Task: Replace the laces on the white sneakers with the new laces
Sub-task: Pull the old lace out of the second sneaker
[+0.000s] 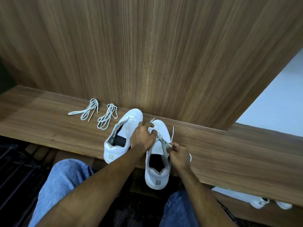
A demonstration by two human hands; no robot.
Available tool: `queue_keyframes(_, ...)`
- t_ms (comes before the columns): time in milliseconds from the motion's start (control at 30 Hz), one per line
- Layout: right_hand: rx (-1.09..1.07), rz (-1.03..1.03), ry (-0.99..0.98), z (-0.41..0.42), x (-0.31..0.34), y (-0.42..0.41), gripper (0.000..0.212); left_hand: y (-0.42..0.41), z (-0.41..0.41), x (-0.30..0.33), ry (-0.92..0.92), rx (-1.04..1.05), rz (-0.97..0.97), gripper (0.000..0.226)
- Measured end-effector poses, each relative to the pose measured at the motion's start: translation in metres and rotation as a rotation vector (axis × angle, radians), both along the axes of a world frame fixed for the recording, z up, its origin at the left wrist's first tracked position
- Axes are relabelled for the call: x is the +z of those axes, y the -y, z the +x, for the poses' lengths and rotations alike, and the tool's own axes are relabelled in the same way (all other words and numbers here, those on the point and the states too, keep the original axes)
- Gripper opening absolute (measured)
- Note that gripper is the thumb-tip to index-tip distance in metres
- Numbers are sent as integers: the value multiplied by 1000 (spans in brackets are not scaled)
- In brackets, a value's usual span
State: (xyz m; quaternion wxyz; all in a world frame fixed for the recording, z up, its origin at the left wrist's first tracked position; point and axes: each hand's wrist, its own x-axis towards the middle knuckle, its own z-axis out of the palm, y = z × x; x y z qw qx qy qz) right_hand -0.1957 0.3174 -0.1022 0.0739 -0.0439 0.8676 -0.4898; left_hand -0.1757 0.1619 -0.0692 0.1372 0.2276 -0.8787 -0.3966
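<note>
Two hands, both on the right-hand sneaker (pixel 158 161), which lies across the front edge of the wooden shelf (pixel 229 154) with its heel hanging past the edge
Right hand (pixel 178 155): fingers curled and pinching the lace (pixel 164 141) near the upper eyelets
Left hand (pixel 143 138): fingers curled over the toe end, gripping lace or upper there, which of the two cannot be told
Loose lace ends trail off beyond the toe and to the right
Risk, nearest: a hard pull toward the body could drag the overhanging shoe off the shelf, if the left hand's hold slackens
Risk: lace tips may snag in the eyelets and fray if tugged at an angle
Left-hand sneaker (pixel 122 136): just beside the first, on the shelf, no lace visible in it
Two lace bundles (pixel 105 118), farther left near the back panel; whether new or removed laces is unclear, so a mix-up is possible
</note>
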Motion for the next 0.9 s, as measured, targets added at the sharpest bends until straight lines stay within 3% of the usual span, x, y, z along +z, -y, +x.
queue_keyframes(100, 14, 6, -10, 1, 1, 0, 15, -8, -4, 2, 103, -276, -391, 34)
queue_keyframes(200, 17, 7, -18, 0, 3, 0, 15, -13, -8, 2, 195, -381, -718, 34)
queue_keyframes(267, 18, 11, -23, 1, 6, 0, 18, -15, -8, 2, 167, -356, -837, 31)
queue_keyframes(333, 12, 25, -20, 2, 7, -1, 22, -17, -6, 4, 154, -330, -834, 30)
queue_keyframes(400, 7, 51, -18, 3, 6, -1, 17, -15, -6, 6, 55, -157, -580, 25)
queue_keyframes(500, 22, 71, -13, 5, 8, -1, 15, -2, -12, 25, -251, 350, 333, 13)
queue_keyframes(533, 26, 78, -20, 5, 9, 0, 16, 4, -14, 31, -332, 494, 540, 10)
queue_keyframes(567, 29, 82, -26, 5, 10, 0, 17, 10, -16, 35, -360, 566, 610, 8)
queue_keyframes(633, 26, 89, -29, 6, 11, 1, 20, 16, -15, 37, -296, 481, 486, 6)
queue_keyframes(700, 20, 89, -15, 7, 12, 0, 22, 15, -10, 28, -206, 318, 235, 22)
queue_keyframes(800, 23, 91, -14, 7, 15, 0, 21, 2, -6, 16, -98, 13, -156, 26)
queue_keyframes(900, 25, 84, -17, 7, 19, 0, 26, -14, -8, 6, 151, -264, -424, 32)
